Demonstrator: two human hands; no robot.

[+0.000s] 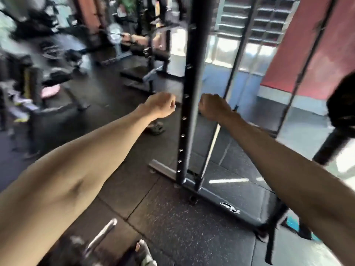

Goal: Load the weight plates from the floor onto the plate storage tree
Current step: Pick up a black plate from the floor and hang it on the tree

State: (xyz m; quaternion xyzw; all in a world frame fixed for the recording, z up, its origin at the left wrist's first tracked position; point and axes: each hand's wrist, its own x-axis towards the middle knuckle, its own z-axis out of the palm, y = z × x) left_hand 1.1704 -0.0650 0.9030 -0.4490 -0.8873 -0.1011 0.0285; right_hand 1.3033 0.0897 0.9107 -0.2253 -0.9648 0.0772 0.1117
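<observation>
Blurred dark plate on a bar far right; arms outstretched, left hand fisted, empty; right hand curled by the rod, grip unclear.

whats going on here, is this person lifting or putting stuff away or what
A person in a gym stretches both bare arms toward a black rack upright. The left hand is curled into a fist beside the post and holds nothing visible. The right hand is curled in front of a thin chrome rod; whether it holds the rod is unclear. Neither hand carries a plate. A blurred dark round shape at the right edge may be one.
</observation>
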